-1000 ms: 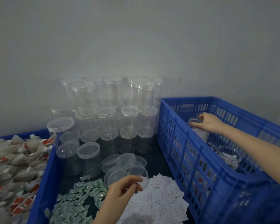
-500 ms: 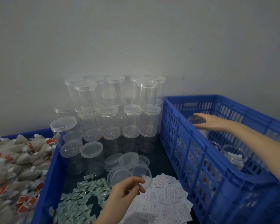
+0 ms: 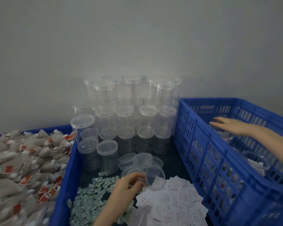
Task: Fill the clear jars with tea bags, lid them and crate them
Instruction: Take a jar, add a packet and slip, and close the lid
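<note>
Now my left hand [image 3: 129, 181] pinches the rim of a loose clear lid [image 3: 154, 176] and holds it tilted up on its edge, above the white paper slips [image 3: 175, 204]. Half a second ago the same fingers only reached over the lid pile [image 3: 137, 162], so the lid has come up since then. The green sachets [image 3: 90, 198] lie in a heap just beside that wrist, on the floor of the middle blue bin [image 3: 69, 168].

My right hand [image 3: 230, 126] is inside the blue crate [image 3: 207, 152] on the right. Its fingers are straight and flat, lying over the top of a filled jar [image 3: 224, 134] against the far wall. One second ago they were curled on this jar's lid; now they have opened out. More jars [image 3: 253, 159] with tea bags stand in the crate, nearer to me.

The stack of empty lidded jars [image 3: 131, 111] stands against the wall as before, behind the lid pile. The pyramid tea bags [image 3: 23, 160] with red tags fill the bin on the left, untouched.
</note>
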Action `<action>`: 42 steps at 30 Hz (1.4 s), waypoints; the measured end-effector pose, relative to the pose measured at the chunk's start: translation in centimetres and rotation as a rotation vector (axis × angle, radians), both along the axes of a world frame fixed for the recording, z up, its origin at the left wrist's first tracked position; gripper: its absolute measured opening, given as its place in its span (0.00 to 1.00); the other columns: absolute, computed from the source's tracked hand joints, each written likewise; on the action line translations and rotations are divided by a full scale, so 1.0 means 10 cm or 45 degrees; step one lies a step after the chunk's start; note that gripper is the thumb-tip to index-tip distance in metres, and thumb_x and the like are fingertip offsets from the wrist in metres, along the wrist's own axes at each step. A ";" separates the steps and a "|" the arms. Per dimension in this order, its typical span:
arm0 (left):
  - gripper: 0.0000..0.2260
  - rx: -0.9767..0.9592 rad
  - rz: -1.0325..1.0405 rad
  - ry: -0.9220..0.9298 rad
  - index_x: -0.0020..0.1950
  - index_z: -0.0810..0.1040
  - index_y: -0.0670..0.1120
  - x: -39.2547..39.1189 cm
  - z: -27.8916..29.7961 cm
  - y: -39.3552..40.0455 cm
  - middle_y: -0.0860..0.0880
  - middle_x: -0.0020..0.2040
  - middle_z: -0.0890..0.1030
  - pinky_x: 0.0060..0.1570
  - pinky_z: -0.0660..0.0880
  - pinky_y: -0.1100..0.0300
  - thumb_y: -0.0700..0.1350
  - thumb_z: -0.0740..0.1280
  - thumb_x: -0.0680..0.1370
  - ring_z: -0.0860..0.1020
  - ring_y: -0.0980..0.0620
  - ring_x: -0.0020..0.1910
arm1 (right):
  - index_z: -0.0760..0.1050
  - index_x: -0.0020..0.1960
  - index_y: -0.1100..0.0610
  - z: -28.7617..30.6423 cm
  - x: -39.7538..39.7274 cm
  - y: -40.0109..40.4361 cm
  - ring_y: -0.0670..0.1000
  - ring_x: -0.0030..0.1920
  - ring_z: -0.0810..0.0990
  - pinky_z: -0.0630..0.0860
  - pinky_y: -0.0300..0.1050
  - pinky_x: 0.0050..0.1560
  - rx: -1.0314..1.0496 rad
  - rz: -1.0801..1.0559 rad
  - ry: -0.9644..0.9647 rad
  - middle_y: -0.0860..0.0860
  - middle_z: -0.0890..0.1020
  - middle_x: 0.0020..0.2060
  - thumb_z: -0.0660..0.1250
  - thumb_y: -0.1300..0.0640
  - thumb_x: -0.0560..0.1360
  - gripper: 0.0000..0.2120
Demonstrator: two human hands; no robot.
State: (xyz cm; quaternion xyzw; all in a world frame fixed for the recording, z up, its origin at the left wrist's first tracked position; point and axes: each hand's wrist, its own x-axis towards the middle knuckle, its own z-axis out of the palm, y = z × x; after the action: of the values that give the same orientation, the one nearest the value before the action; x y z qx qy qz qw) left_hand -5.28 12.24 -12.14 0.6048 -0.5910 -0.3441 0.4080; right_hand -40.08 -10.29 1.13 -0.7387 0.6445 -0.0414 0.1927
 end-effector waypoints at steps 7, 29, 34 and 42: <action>0.10 0.042 -0.040 -0.029 0.51 0.80 0.54 0.01 -0.08 0.01 0.57 0.41 0.85 0.47 0.77 0.67 0.39 0.64 0.80 0.82 0.61 0.45 | 0.56 0.80 0.57 0.08 0.02 0.06 0.56 0.78 0.58 0.56 0.52 0.76 -0.177 -0.029 -0.049 0.53 0.59 0.79 0.50 0.24 0.71 0.48; 0.11 0.059 -0.065 -0.092 0.52 0.80 0.55 -0.01 -0.09 0.04 0.59 0.45 0.84 0.48 0.79 0.55 0.39 0.64 0.80 0.82 0.52 0.45 | 0.77 0.50 0.61 0.45 -0.20 0.25 0.58 0.36 0.80 0.79 0.50 0.35 0.565 -0.286 -0.206 0.59 0.76 0.51 0.69 0.45 0.74 0.18; 0.12 0.033 -0.057 -0.089 0.50 0.80 0.55 -0.05 -0.10 0.04 0.59 0.43 0.84 0.46 0.80 0.57 0.38 0.65 0.79 0.82 0.56 0.43 | 0.82 0.51 0.65 0.63 -0.58 0.34 0.65 0.51 0.84 0.80 0.63 0.54 0.454 -0.343 -0.020 0.62 0.80 0.54 0.78 0.51 0.68 0.20; 0.13 0.018 -0.113 -0.104 0.49 0.80 0.55 -0.22 -0.08 0.05 0.58 0.42 0.84 0.48 0.79 0.59 0.36 0.64 0.79 0.81 0.58 0.44 | 0.82 0.50 0.67 0.67 -1.09 0.54 0.65 0.43 0.84 0.81 0.54 0.41 0.611 -0.535 0.241 0.65 0.79 0.57 0.78 0.54 0.69 0.18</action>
State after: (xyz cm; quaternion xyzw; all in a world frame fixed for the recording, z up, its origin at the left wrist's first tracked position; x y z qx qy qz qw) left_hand -7.44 12.73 -12.94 0.5943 -0.6311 -0.3409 0.3636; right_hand -50.95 -4.85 7.82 -0.5237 0.7893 0.1415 0.2877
